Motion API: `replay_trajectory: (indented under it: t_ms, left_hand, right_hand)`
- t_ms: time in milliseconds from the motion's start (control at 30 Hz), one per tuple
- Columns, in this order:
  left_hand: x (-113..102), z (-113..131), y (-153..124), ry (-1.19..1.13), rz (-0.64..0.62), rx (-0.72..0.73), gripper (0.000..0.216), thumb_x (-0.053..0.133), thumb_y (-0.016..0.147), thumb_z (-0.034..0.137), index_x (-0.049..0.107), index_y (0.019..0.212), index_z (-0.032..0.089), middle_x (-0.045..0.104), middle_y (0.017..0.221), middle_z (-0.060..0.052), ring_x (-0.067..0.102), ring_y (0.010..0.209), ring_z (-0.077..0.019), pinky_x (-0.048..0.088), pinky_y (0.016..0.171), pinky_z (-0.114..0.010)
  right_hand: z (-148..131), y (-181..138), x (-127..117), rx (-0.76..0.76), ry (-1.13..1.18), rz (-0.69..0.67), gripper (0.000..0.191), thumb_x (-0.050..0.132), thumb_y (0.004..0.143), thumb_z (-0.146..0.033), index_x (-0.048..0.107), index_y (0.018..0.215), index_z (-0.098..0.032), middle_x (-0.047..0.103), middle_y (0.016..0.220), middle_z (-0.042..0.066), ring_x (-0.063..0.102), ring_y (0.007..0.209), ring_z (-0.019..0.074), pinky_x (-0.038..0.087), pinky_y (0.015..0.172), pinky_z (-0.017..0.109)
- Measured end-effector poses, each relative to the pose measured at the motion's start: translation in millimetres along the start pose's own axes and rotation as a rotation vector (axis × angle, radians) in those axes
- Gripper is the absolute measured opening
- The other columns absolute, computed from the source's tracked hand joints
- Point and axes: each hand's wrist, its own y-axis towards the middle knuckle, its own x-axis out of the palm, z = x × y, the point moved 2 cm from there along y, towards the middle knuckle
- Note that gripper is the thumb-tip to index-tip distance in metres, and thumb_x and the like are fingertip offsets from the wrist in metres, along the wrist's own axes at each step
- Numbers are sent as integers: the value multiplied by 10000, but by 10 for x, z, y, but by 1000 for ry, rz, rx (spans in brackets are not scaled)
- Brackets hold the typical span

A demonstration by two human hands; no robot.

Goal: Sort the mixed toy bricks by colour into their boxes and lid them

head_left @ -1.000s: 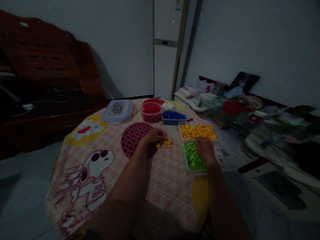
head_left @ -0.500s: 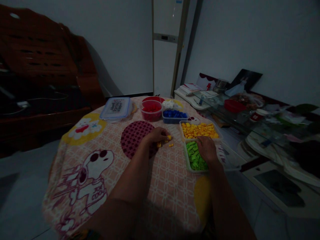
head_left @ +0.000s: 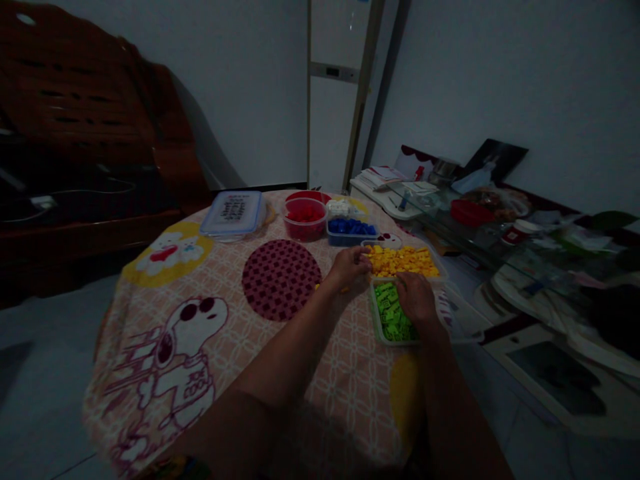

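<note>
My left hand (head_left: 351, 268) is at the left rim of a clear box of yellow blocks (head_left: 403, 262), its fingers bent together. What they hold, if anything, is too small and dark to make out. My right hand (head_left: 417, 298) rests where the yellow box meets a box of green blocks (head_left: 391, 310), its fingers curled down over the shared rim. Its fingertips are partly hidden. Loose yellow pieces (head_left: 345, 289) lie on the tablecloth, mostly covered by my left hand and wrist.
A round dark-red mat (head_left: 281, 280) lies on the patterned tablecloth (head_left: 345, 380). Behind are a tub of red pieces (head_left: 305, 227), a tray of blue pieces (head_left: 351, 238), a bag of white pieces (head_left: 341, 209) and a blue-edged lid (head_left: 233, 213). A cluttered glass table (head_left: 450, 227) stands right.
My left hand has moved right, from the loose yellow pieces beside the mat to the edge of the yellow box. My right hand stays almost in place.
</note>
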Motion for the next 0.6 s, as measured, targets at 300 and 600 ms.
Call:
replay_trajectory:
  t_ms: [300, 600]
  left_hand:
    - [-193, 93, -43, 231, -49, 104, 259, 613, 772, 126, 767, 980, 146, 767, 1009, -91, 699, 919, -186, 543, 897, -325]
    - [-134, 68, -71, 376, -139, 101, 289, 578, 786, 141, 766, 1006, 149, 770, 1044, -96, 706, 953, -195, 537, 940, -359]
  right_hand:
    - [-131, 116, -109, -97, 127, 91, 429, 384, 984, -292, 619, 1305, -130, 591, 1397, 171, 522, 1292, 292, 378, 1109, 480]
    - [-260, 145, 17, -155, -16, -157, 431, 351, 1022, -390, 628, 1306, -222, 494, 1514, 100, 422, 1392, 305, 314, 1137, 514]
